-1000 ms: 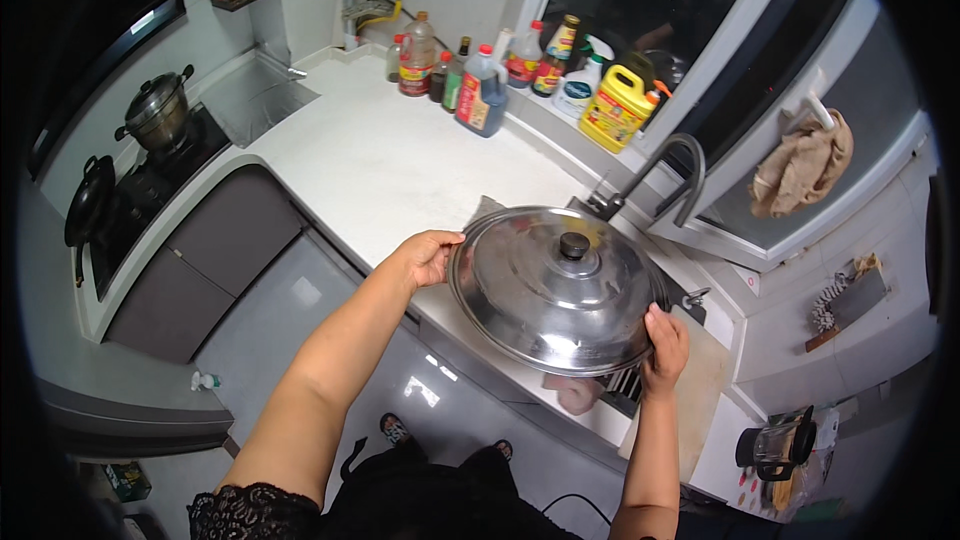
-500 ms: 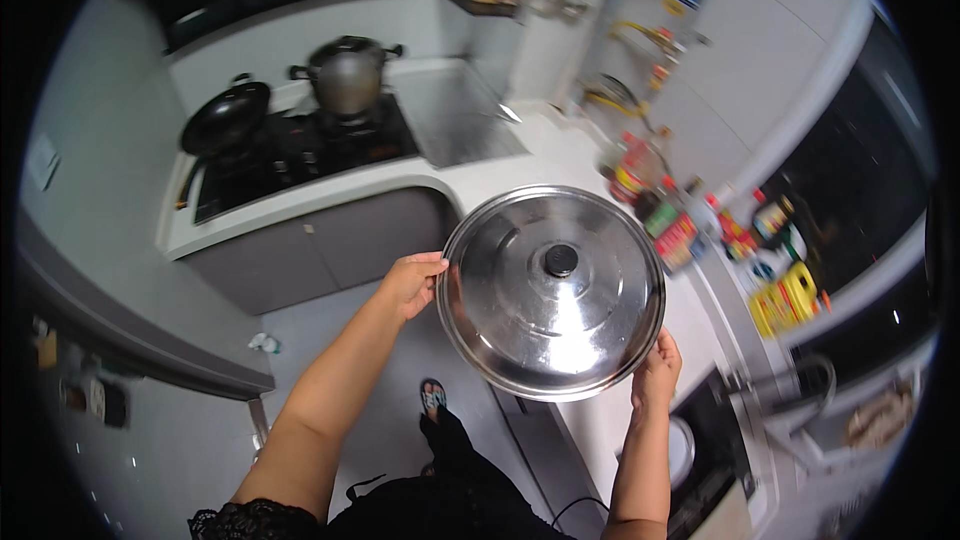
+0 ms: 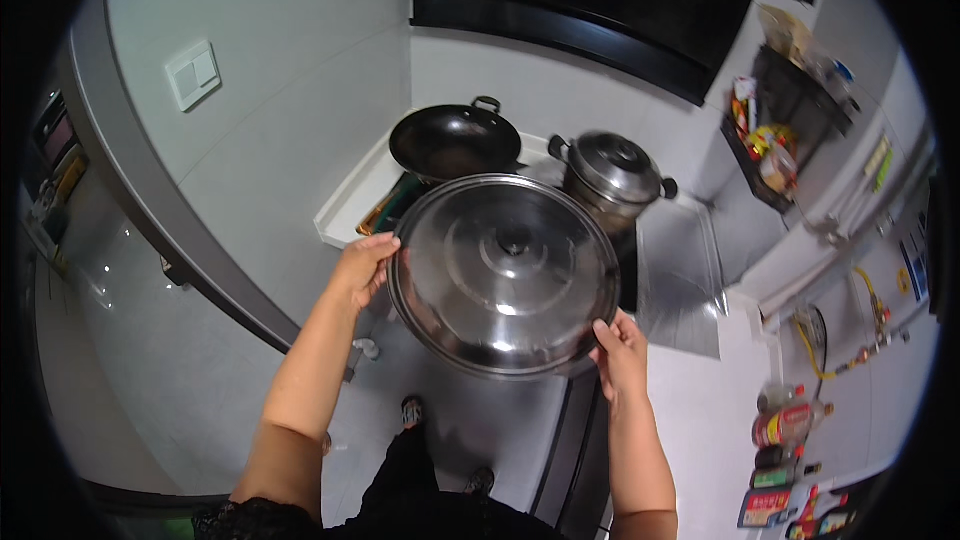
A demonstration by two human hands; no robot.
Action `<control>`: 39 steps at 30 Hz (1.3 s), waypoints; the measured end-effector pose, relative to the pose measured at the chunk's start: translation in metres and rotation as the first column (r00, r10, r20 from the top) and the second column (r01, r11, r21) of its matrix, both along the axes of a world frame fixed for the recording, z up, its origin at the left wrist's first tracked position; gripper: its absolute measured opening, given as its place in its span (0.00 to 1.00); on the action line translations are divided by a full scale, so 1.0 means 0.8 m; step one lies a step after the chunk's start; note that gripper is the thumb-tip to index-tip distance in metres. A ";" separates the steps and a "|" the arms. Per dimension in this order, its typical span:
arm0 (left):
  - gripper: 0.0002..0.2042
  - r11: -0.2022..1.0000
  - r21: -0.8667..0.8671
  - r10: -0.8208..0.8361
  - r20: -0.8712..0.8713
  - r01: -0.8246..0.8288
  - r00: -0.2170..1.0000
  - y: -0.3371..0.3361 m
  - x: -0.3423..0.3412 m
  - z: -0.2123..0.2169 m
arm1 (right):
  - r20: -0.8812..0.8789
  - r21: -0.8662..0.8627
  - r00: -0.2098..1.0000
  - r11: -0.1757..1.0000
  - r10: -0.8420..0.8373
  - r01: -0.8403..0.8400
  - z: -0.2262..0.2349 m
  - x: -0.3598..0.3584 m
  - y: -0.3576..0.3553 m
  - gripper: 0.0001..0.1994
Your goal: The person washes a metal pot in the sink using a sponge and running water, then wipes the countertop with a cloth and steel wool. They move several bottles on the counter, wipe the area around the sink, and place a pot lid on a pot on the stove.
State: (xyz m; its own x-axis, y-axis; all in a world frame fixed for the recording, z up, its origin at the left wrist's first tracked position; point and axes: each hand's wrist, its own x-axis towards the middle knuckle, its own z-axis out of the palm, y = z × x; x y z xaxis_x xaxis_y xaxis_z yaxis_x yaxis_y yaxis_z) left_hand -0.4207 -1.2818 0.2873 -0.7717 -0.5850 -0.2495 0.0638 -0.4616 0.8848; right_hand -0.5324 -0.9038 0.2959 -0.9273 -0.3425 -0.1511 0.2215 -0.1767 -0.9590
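Note:
Both my hands carry a large round metal pot lid with a black knob on top. My left hand is closed on its left rim, thumb on top. On the right rim, my right hand grips with the thumb over the edge and the fingers partly hidden beneath. Beyond the lid, a black wok sits at the left of the stove. To its right stands a lidded steel pot with dark side handles. The lid's far edge overlaps the stove in view and hides most of it.
A white counter runs along the right, with several bottles on it. A black range hood hangs above the stove. At the upper right is a wall rack with packets. A grey door frame stands at my left.
My view has turned left toward the stove, which now lies straight ahead. The lid, held in both hands, has come round with it, and the bottles have shifted to the lower right.

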 end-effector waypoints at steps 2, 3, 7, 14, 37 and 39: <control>0.10 0.990 -0.141 0.028 0.089 -0.016 0.996 -0.071 -0.037 0.010 | 0.025 0.040 1.000 0.999 0.006 -0.007 -0.011 -0.066 -0.082 0.06; 0.11 0.981 -0.188 -0.020 0.114 0.042 0.993 -0.108 -0.064 0.008 | 0.029 0.082 1.000 0.997 0.011 -0.013 -0.020 -0.101 -0.116 0.03; 0.12 0.894 -0.449 0.079 0.178 0.009 0.981 -0.232 -0.174 0.005 | -0.038 0.105 0.999 0.994 -0.034 0.038 -0.043 -0.216 -0.265 0.05; 0.07 0.603 -0.776 0.190 0.367 0.186 0.911 -0.380 -0.336 -0.084 | -0.198 0.392 0.951 0.869 -0.239 0.300 -0.128 -0.377 -0.405 0.09; 0.12 0.271 -0.959 0.431 0.194 0.079 0.881 -0.417 -0.386 -0.146 | -0.397 0.760 0.891 0.465 -0.222 0.454 -0.099 -0.368 -0.464 0.17; 0.12 0.227 -0.973 0.448 0.135 0.034 0.884 -0.433 -0.393 -0.166 | -0.398 0.720 0.879 0.504 -0.263 0.477 -0.108 -0.367 -0.471 0.17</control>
